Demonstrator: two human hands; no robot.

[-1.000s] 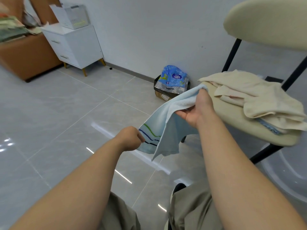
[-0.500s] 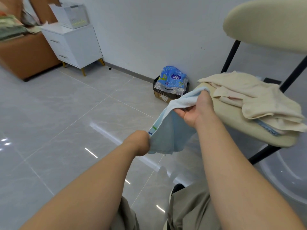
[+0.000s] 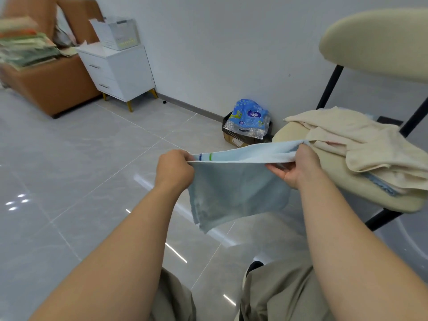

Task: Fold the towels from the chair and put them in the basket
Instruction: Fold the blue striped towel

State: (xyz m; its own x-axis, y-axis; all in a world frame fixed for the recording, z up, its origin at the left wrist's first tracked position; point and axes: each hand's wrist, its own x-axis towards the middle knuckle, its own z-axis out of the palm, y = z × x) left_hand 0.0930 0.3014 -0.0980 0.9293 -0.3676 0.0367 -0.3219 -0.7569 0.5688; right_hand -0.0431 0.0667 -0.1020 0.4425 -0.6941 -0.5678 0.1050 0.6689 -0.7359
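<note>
Above the floor, just off the chair (image 3: 393, 202) seat's front edge, head view: light blue towel (image 3: 236, 193) hangs stretched between both hands. Left hand (image 3: 174, 169) fingers curl, pinching one top corner; right hand (image 3: 298, 165) fingers pinch the other. Cream towels (image 3: 361, 140) lie heaped on the seat.

Both of the person's forearms are bare as far up as can be seen; left hand (image 3: 174, 169) and right hand (image 3: 298, 165) are bare as well. The trousers (image 3: 278, 295) are loose, khaki-beige, plain woven cloth, creased and bunched in soft folds over both thighs, right leg showing more than the left. Between the legs a small dark rounded shoe tip (image 3: 254, 266) peeks out, blackish; too little shows to tell what kind of shoe.
</note>
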